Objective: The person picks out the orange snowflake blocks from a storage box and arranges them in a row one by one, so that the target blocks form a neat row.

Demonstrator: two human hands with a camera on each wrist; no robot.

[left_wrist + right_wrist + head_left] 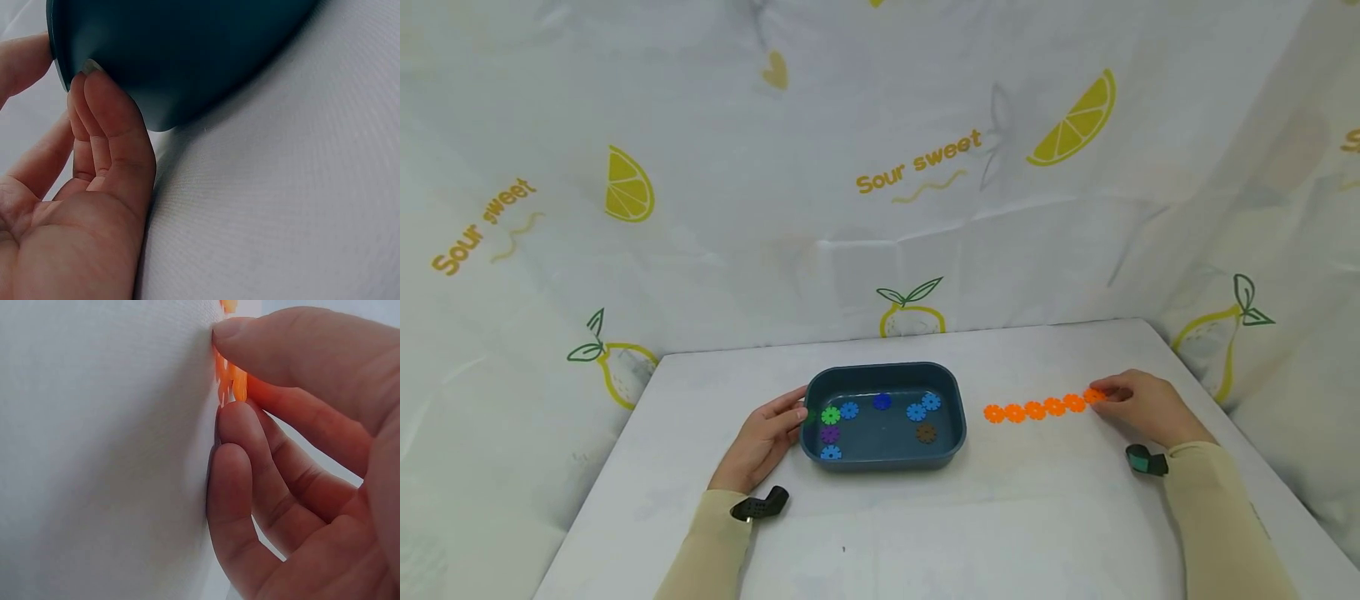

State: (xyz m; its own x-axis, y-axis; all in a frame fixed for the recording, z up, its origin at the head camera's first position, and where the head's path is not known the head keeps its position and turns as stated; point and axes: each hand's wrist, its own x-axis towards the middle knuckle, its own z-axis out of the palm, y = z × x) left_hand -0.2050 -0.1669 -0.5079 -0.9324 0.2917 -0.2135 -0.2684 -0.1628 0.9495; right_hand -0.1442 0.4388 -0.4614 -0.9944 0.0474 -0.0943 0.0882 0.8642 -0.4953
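A dark blue-grey plastic bin (880, 457) stands on the table with several small notched plastic discs in it: blue, green, purple and brown. My left hand (767, 437) holds the bin's left end, thumb at the rim and fingers against the outer wall; the left wrist view shows fingertips on the bin wall (206, 56). Right of the bin lies a slightly slanted row of several orange notched discs (1035, 410), edge to edge. At its right end my right hand (1146, 408) pinches the last orange disc (239, 384) between thumb and fingers, low at the tabletop.
The white-covered table (925, 533) ends at a back edge before a white curtain (737, 208) printed with lemons. Black wrist devices (762, 505) sit on both forearms. A tiny dark speck (843, 549) lies near the front.
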